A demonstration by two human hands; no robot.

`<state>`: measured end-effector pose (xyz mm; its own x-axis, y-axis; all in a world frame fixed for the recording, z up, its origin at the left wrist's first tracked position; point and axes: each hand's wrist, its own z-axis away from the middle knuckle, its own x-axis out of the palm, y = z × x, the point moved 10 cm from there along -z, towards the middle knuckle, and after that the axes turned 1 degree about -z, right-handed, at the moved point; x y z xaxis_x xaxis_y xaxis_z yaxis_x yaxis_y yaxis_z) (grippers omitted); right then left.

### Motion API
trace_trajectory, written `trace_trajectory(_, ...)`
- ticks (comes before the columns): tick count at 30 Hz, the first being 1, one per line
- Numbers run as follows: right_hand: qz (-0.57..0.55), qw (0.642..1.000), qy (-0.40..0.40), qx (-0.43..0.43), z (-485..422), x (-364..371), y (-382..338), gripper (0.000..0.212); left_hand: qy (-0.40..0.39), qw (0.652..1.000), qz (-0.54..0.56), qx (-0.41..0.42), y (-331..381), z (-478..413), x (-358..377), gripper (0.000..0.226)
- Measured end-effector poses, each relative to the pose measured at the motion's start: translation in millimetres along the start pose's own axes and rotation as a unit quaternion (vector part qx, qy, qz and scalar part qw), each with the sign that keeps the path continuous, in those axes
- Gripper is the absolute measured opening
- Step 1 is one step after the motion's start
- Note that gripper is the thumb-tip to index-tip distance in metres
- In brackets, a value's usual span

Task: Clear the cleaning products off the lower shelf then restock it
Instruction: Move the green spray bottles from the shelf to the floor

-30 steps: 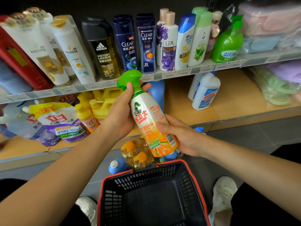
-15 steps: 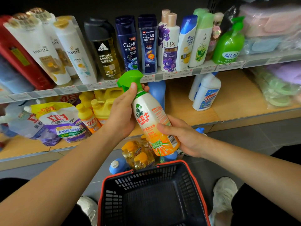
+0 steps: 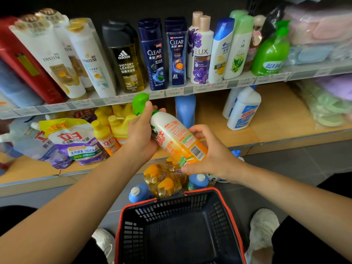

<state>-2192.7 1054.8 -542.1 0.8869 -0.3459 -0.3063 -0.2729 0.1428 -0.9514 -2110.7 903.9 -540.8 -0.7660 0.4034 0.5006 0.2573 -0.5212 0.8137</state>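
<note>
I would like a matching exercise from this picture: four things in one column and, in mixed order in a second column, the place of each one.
Things
1. spray bottle
2. green pump bottle
3. white bottle with blue label
4. basket

Places
A. on the upper shelf, at the right
B. on the floor, below the hands
C. held by the left hand and the right hand
D. standing upright on the lower shelf

Pairs: 1-C, 2-A, 3-D, 4-B

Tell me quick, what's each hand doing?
Left hand: grips the spray bottle by its neck.
Right hand: holds its bottom end.
</note>
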Motion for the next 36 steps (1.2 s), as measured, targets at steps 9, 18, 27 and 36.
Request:
trace_trajectory(9,-0.419,0.901,-0.037,0.111,2.2,7.0,15.6,0.056,-0.183,0.979,0.021,-0.091,-24.5,19.0,25.1,0.032)
trace_trajectory(18,-0.313,0.944,0.006,0.103,-3.4,-11.9,18.6,0.073,-0.068,0.991,-0.098,-0.058,-23.8,5.0,0.6,0.034)
trace_trajectory(27,-0.045,0.991,0.122,-0.025,1.8,-44.4,3.0,0.083,-0.045,0.992,-0.052,-0.105,-32.4,8.6,-5.9,0.03)
trace_trajectory(36,-0.006,0.981,0.152,-0.118,4.4,-58.6,-21.2,0.079,-0.088,0.986,-0.061,-0.125,-35.1,13.5,4.2,0.034)
